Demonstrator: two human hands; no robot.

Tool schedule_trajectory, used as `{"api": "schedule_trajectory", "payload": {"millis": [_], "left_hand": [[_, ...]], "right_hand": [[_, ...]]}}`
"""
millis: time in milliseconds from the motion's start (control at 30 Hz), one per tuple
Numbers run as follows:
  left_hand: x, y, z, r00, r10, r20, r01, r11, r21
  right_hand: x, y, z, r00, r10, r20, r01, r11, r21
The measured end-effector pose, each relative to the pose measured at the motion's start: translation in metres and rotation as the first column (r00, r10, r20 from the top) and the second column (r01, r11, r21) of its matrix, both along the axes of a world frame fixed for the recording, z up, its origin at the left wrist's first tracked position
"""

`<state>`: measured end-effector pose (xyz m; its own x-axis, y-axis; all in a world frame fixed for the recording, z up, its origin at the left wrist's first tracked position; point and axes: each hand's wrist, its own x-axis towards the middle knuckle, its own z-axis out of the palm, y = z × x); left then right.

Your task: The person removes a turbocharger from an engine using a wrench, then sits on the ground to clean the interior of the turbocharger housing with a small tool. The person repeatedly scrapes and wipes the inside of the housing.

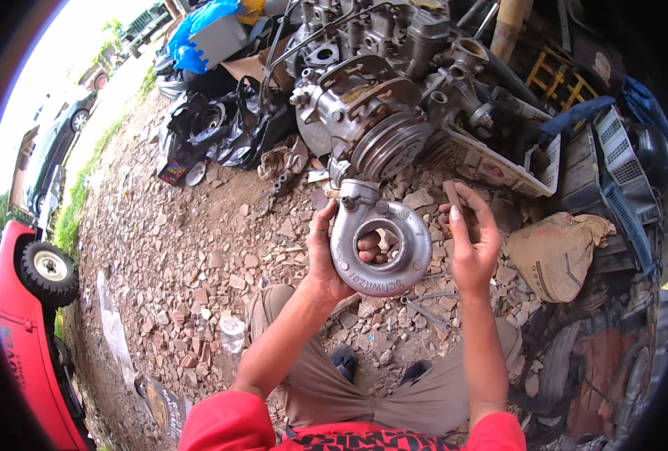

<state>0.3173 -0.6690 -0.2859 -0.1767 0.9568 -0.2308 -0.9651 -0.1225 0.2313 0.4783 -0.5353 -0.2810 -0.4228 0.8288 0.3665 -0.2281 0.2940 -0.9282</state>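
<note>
A silver-grey turbocharger compressor housing (415, 244), snail-shaped with a round central opening, is held up over my lap. My left hand (320, 254) grips its left side, thumb along the outlet neck, and some fingertips show through the central hole. To the right of the housing, apart from it, my right hand (474, 252) is raised. Between its thumb and fingers it pinches a small reddish-brown strip (452, 194), perhaps folded sandpaper.
A greasy engine (326, 113) with a grooved pulley stands just ahead. Right of it are a pale plastic crate (499, 171) of parts and a tan sack (555, 254). Black plastic bags (232, 124) lie at the far left. Tools (428, 312) rest on the rubble ground. A red vehicle (29, 323) is at left.
</note>
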Motion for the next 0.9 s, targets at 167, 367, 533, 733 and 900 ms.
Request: {"api": "schedule_trajectory", "payload": {"millis": [167, 367, 533, 733, 900], "left_hand": [[0.011, 0.022, -0.051, 0.984, -0.151, 0.095, 0.130, 0.971, 0.199], [0.016, 0.028, -0.093, 0.971, -0.220, 0.096, 0.189, 0.947, 0.259], [0.019, 0.037, -0.104, 0.975, -0.141, -0.171, 0.185, 0.944, 0.274], [0.011, 0.031, -0.098, 0.863, -0.123, -0.491, 0.202, 0.973, 0.112], [0.010, 0.031, -0.098, 0.779, -0.043, -0.626, 0.165, 0.977, 0.138]], "right_hand": [[0.012, 0.018, -0.054, 0.992, -0.084, 0.094, 0.091, 0.994, -0.067], [0.033, 0.034, -0.093, 0.995, -0.041, 0.088, 0.055, 0.985, -0.164], [0.027, 0.026, -0.091, 0.992, 0.016, 0.127, -0.007, 0.997, -0.076], [0.039, 0.031, -0.102, 0.979, -0.080, 0.185, 0.076, 0.997, 0.033], [0.063, 0.031, -0.074, 0.982, 0.080, 0.170, -0.100, 0.989, 0.108]]}}
